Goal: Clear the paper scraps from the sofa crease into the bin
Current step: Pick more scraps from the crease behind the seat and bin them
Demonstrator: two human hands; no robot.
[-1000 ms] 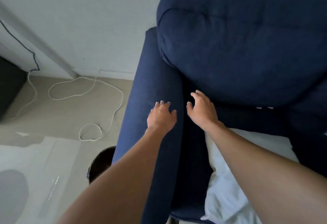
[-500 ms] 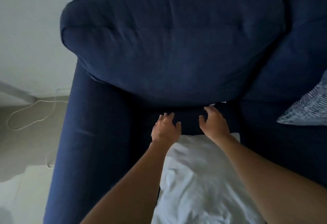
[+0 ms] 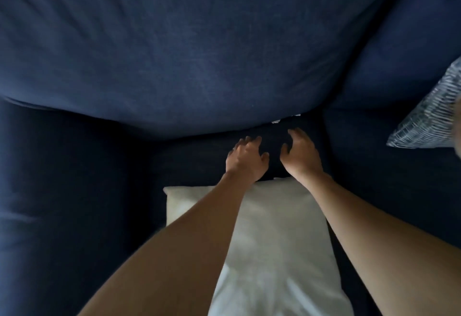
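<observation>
Head view, looking down on a dark navy fabric sofa [image 3: 74,215]. The small white paper scraps [image 3: 277,121] show as a few pale flecks at the crease where the plump navy back cushion [image 3: 199,53] meets the seat, at about 12 o'clock from the right hand [image 3: 300,152] and near its fingertips, not touching. The left hand [image 3: 245,158] lies just beside it, at its 9 o'clock. Both hands are spread, fingers loosely curled, holding nothing. A white rectangular pillow [image 3: 274,228] lies under the forearms at 6 o'clock; a grey-and-white patterned cushion [image 3: 429,116] sits at 3 o'clock. No bin is in view. Judged handling: the scraps are very light, thin and limp, liable to slide deeper if the cushion is pressed; best pinched by an exposed edge with thumb and forefinger, the other hand easing the back cushion away.
</observation>
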